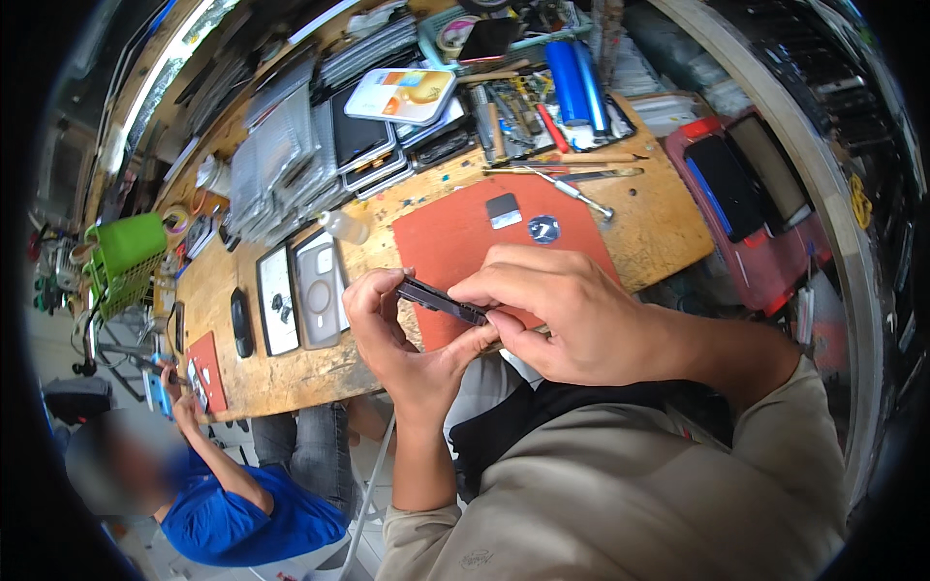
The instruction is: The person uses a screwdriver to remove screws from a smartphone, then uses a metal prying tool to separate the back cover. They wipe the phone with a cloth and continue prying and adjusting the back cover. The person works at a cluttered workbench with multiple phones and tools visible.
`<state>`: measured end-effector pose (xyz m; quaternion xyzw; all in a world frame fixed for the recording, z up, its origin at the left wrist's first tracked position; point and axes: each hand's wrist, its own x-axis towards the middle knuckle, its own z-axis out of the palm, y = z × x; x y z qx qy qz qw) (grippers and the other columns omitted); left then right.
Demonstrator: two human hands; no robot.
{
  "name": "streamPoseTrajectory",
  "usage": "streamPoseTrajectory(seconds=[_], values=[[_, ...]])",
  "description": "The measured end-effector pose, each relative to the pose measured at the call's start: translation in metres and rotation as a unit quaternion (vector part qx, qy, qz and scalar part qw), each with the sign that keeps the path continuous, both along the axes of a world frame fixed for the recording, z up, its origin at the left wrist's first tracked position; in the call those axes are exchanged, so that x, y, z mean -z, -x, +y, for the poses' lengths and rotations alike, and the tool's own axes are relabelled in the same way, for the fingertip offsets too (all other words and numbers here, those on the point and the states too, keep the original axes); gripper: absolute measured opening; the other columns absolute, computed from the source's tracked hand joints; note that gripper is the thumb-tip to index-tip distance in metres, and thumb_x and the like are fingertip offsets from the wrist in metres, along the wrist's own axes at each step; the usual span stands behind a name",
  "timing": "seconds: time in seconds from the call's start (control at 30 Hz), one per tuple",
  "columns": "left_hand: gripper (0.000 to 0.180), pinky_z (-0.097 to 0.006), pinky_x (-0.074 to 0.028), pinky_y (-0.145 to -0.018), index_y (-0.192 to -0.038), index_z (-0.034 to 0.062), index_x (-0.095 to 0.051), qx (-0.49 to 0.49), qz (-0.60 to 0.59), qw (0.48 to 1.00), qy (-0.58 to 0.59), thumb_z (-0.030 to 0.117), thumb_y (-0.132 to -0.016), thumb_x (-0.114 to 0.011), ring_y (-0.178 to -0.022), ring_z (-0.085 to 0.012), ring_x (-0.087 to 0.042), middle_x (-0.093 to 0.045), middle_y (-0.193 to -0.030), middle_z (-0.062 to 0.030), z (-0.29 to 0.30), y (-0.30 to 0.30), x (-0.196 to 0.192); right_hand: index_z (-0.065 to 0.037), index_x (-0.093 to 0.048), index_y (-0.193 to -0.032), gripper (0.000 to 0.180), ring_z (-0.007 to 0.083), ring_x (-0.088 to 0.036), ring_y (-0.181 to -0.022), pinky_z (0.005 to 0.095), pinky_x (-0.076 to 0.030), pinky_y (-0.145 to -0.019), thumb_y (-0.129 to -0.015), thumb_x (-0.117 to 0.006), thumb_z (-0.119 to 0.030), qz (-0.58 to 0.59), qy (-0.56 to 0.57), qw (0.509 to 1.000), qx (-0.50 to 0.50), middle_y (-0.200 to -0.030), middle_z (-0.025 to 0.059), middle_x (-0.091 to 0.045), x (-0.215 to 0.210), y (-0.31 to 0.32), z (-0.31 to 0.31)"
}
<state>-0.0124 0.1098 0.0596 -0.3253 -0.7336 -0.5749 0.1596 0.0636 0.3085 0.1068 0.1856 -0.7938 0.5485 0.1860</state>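
Note:
Both hands hold a thin dark phone [441, 298] edge-on above the near edge of a red work mat [455, 237]. My left hand [402, 339] grips its left end from below, thumb on top. My right hand [547, 310] pinches the right end, fingertips pressed at the phone's edge. On the mat beyond lie a small grey square part [504, 209] and a round dark blue part [543, 229].
The wooden bench [659, 223] carries a small clear bottle [344, 227], phone cases and screens [320, 290], stacked tablets [363, 145], screwdrivers and tweezers [572, 184], and blue cylinders [573, 82]. A red tray [751, 208] stands at right. Another person in a blue shirt [237, 518] works at the lower left.

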Motion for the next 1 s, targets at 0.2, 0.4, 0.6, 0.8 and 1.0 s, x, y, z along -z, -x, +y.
streamPoseTrajectory(seconds=[0.2, 0.4, 0.6, 0.8, 1.0], values=[[0.109, -0.043, -0.054, -0.111, -0.144, 0.0047, -0.046, 0.022, -0.05, 0.998, -0.024, 0.035, -0.059, -0.108, -0.126, -0.0251, -0.062, -0.05, -0.137, -0.0097, -0.022, 0.007, 0.006, 0.004, -0.071, -0.123, 0.034, 0.0263, -0.069, -0.079, 0.037, -0.056, -0.062, -0.089, -0.073, 0.012, 0.041, -0.018, 0.999, 0.013, -0.096, 0.0145, -0.067, 0.004, 0.008, -0.018], [0.107, -0.046, -0.054, -0.111, -0.147, 0.004, -0.043, 0.052, -0.054, 0.997, -0.034, 0.038, -0.068, -0.107, -0.129, -0.0269, -0.057, -0.044, -0.141, -0.013, -0.034, 0.011, 0.011, 0.005, -0.071, -0.12, 0.037, 0.0298, -0.071, -0.081, 0.0394, -0.057, -0.065, -0.085, -0.074, 0.014, 0.082, -0.024, 0.995, 0.042, -0.097, 0.0162, -0.069, 0.007, 0.015, -0.027], [0.095, -0.047, -0.054, -0.107, -0.146, 0.0031, -0.042, 0.044, -0.025, 0.998, -0.037, 0.033, -0.077, -0.099, -0.125, -0.029, -0.057, -0.042, -0.139, -0.0147, -0.035, 0.012, 0.013, 0.006, -0.071, -0.12, 0.04, 0.0344, -0.073, -0.088, 0.0424, -0.06, -0.073, -0.081, -0.076, 0.012, 0.083, -0.038, 0.996, 0.021, -0.103, 0.0186, -0.071, 0.01, 0.02, -0.031], [0.09, -0.047, -0.055, -0.105, -0.144, 0.0048, -0.042, -0.023, -0.01, 0.999, -0.024, 0.028, -0.077, -0.098, -0.124, -0.0297, -0.057, -0.043, -0.138, -0.0147, -0.029, 0.006, 0.015, 0.006, -0.071, -0.119, 0.04, 0.0359, -0.074, -0.091, 0.0437, -0.06, -0.075, -0.08, -0.077, 0.011, 0.081, -0.055, 0.995, 0.028, -0.103, 0.0188, -0.071, 0.018, 0.017, -0.034], [0.091, -0.046, -0.056, -0.106, -0.145, 0.006, -0.041, -0.029, 0.027, 0.999, 0.003, 0.027, -0.076, -0.098, -0.125, -0.0299, -0.057, -0.043, -0.139, -0.0165, -0.03, 0.006, 0.01, 0.006, -0.07, -0.117, 0.035, 0.0384, -0.073, -0.089, 0.0447, -0.059, -0.075, -0.083, -0.077, 0.009, 0.013, -0.083, 0.996, 0.017, -0.102, 0.0184, -0.071, 0.038, 0.016, -0.03]])
